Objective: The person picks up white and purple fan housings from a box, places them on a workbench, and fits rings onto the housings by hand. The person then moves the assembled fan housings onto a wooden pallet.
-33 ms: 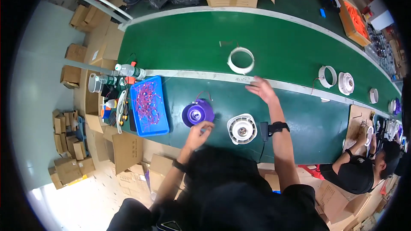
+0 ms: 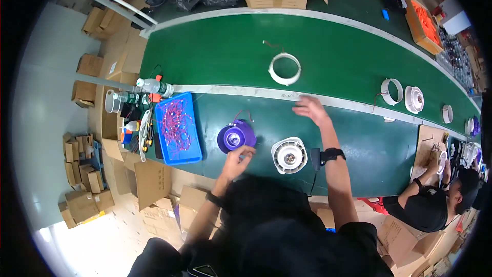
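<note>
A: What lies nearest to the person?
B: The left hand (image 2: 239,163), its fingers bent, at the near edge of the purple cup (image 2: 248,132). I cannot tell if it grips or only touches. Right of the cup stands a white round housing (image 2: 289,159), apart from both hands.
A: And the right hand (image 2: 310,110)?
B: It is farther out, near the pale strip (image 2: 246,90), fingers spread leftward, with nothing held.
A: Where is the white ring (image 2: 285,81) from there?
B: Beyond this hand and slightly to its left, not touching. The right hand is clearly the nearer one.
A: How does the ring point?
B: Being round, it has no long axis. Its hole faces mostly upward; its thin wire (image 2: 273,46) leaves the far side, toward the left.
</note>
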`<action>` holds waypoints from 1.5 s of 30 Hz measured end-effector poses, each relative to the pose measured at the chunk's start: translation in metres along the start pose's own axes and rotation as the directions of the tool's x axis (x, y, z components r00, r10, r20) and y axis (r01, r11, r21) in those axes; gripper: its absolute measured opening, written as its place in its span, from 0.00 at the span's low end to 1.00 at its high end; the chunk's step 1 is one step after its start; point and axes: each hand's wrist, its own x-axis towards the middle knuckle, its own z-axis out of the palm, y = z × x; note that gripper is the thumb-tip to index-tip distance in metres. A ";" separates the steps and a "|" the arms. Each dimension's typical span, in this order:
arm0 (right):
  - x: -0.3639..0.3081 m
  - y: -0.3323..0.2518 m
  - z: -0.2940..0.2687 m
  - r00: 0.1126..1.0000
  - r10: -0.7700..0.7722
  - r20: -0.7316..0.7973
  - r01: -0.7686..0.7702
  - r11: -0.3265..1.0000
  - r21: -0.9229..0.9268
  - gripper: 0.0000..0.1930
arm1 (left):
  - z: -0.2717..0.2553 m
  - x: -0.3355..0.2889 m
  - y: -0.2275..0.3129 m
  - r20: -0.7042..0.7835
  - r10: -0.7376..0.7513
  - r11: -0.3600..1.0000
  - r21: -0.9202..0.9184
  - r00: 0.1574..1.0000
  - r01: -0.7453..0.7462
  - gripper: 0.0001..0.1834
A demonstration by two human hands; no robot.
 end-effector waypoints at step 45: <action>-0.104 0.046 0.092 0.955 0.152 0.255 -0.016 0.885 -0.466 0.31 | -0.045 0.054 -0.005 -0.181 0.092 0.939 0.343 0.979 -0.025 0.21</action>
